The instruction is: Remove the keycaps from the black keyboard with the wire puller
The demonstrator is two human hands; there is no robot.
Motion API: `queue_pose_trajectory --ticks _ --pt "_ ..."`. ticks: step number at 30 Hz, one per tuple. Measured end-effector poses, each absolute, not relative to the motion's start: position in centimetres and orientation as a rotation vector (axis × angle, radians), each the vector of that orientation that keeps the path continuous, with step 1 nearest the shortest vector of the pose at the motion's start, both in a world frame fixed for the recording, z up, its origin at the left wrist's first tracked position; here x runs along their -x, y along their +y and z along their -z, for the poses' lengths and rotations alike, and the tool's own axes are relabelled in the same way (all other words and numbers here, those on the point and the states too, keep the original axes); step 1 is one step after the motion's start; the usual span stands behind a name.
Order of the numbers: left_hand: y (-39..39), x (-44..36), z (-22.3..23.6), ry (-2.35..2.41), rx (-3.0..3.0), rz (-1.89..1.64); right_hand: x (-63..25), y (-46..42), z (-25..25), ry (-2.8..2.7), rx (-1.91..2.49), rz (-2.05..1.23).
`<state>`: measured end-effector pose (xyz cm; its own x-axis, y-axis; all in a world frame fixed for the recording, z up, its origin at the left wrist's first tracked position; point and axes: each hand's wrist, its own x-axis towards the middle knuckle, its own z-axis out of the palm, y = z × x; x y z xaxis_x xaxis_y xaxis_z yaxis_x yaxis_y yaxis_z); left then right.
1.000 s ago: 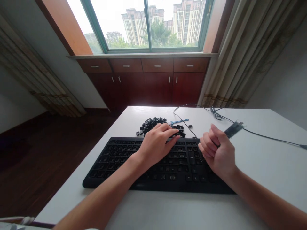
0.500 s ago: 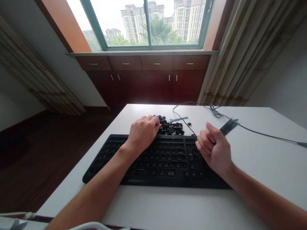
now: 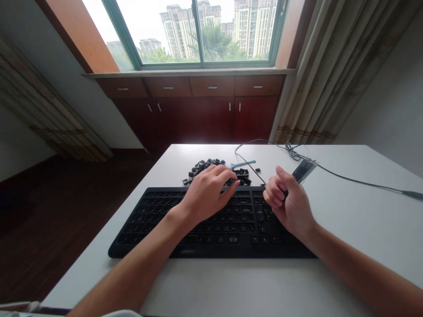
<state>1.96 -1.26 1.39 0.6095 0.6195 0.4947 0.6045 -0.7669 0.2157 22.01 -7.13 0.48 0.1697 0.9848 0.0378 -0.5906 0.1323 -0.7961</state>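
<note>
A black keyboard lies on the white table, most of its key positions stripped of caps, with some caps left at its right part. My left hand is over its upper middle, thumb and index finger pinched near its back edge; a small dark spot shows between the tips, too small to name. Loose black keycaps lie heaped behind the keyboard, partly hidden by that hand. My right hand, closed above the keyboard's right side, grips a keycap puller with a flat dark body and thin wire loops sticking out below.
A slim blue tool rests behind the keycap heap. One single keycap lies to its right. The keyboard's thin cable runs across the white table, with a tied bundle near the back edge.
My left hand has moved right, from the keycap heap toward the keyboard's upper middle, uncovering more of the heap's left side. The right hand keeps its grip. The view has shifted slightly.
</note>
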Motion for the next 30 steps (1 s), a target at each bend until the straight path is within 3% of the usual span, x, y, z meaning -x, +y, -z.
queue_pose_trajectory --ticks 7,21,30 --pt "-3.6 -3.9 -0.7 0.548 -2.750 -0.691 -22.0 -6.9 -0.5 -0.682 0.708 -1.274" --pt "-3.5 -4.4 0.2 0.479 -2.682 -0.853 -21.4 -7.3 -0.3 -0.839 0.798 -1.204" --pt "-3.5 -4.4 0.3 0.548 -2.640 -0.807 -21.1 -6.2 -0.6 -0.760 0.811 -1.340"
